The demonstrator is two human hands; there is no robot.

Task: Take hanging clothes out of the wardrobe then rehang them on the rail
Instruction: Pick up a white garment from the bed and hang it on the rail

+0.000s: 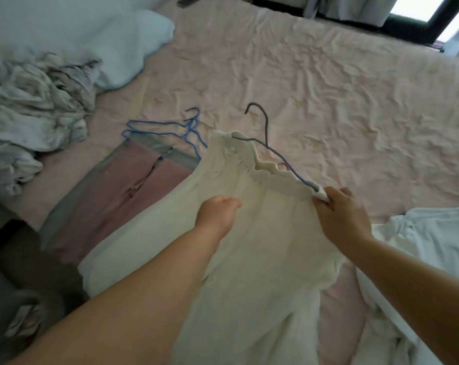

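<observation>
Two hands work on a cream dress [252, 233] spread over the pink bedsheet [328, 96], and everything else is placed from that dress. The right hand [340, 217] pinches the dress's far right shoulder corner, fingers curled round the fabric where the end of a grey wire hanger [266, 138] comes out. That hanger sits partly inside the ruffled neckline, its hook standing up beyond the collar. The left hand [217, 214] rests on the chest of the dress with fingers curled under; whether it grips the cloth cannot be told. Left of the dress, partly under its edge, lies a pink garment [112, 196] with blue hangers [165, 127] at its top. Farther left is a heap of pale crumpled clothes [30, 111] and a light blue pillow [128, 51]. Right of the dress lies a white garment [428, 246].
</observation>
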